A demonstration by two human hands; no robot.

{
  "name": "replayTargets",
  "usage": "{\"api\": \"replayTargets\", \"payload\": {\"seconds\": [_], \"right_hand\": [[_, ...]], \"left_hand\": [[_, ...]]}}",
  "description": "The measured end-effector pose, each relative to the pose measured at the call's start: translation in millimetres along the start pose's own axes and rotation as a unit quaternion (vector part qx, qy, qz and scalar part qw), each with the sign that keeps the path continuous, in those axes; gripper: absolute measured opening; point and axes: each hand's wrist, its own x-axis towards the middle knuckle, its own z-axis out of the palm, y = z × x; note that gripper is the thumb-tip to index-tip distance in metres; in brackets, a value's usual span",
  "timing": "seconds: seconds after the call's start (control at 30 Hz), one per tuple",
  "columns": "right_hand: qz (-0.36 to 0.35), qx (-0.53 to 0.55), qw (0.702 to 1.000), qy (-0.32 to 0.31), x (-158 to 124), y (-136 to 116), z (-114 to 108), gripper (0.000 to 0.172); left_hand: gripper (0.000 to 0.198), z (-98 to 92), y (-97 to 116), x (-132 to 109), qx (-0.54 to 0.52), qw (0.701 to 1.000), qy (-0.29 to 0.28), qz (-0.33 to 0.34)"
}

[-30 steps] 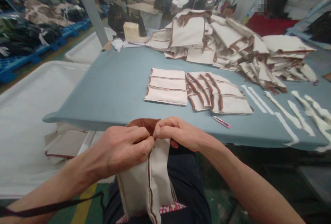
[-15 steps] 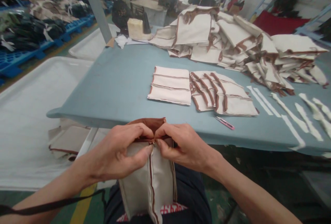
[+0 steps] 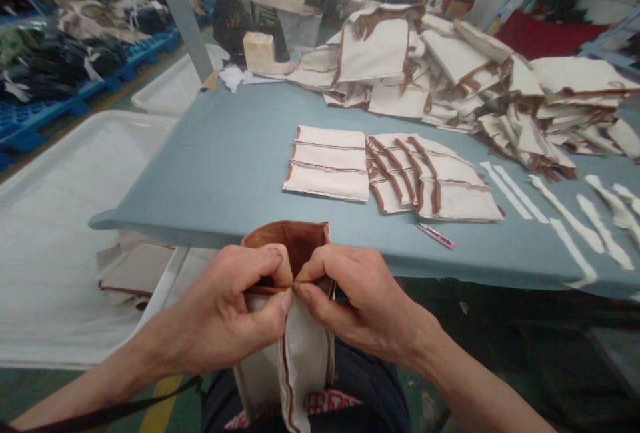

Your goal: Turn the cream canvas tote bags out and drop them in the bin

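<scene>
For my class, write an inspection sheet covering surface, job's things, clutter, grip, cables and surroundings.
Surface: blue table, bearing cream cloth pieces in front of a larger pile.
Job's things: cream bag, brown inside, top open.
Clutter: pink cutter and white strips on the table.
Grip: left hand and right hand pinch the bag's rim, close together.
Cables: nothing seen; dark strap at lower left.
Surroundings: white bin left of the table.

Tabletop [image 3: 225,146]: blue-grey, viewed on my remote feed.
Middle: I record a flat cream panel [image 3: 327,158] with crosswise seams, just beside overlapping brown-edged panels [image 3: 460,203].
Near edge: one pink cutter [image 3: 440,238], lying slanted.
Right end: I note loose white strips [image 3: 507,190].
Far side: heaped cream-and-brown pieces [image 3: 373,53]; left of them, crumpled white paper [image 3: 231,78] and a yellowish block [image 3: 259,52].
</scene>
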Motion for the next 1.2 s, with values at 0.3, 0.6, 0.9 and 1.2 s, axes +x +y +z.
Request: {"api": "replayTargets", "payload": {"seconds": [0.3,0.6,0.9,1.2], "right_hand": [[0.175,0.453,0.874,-0.009,-12.8,26.2,29.2,0.060],[0.186,0.397,0.898,-0.037,-18.5,25.4,4.6,0.051],[0.164,0.280,0.943,-0.077,-7.7,7.4,-15.1,0.050],[0.078,0.192,0.978,-0.033,-6.8,-2.8,-12.3,0.020]], "left_hand": [[0.039,31.8,-10.0,-2.3,-0.310,0.945,-0.016,-0.106],[0.015,3.2,-5.8,4.1,-0.147,0.982,-0.114,-0.018],[0.020,-7.8,7.4,0.9,-0.088,0.990,-0.112,0.007],[0.023,-16.5,15.2,-2.6,-0.041,0.993,-0.111,-0.011]]}}
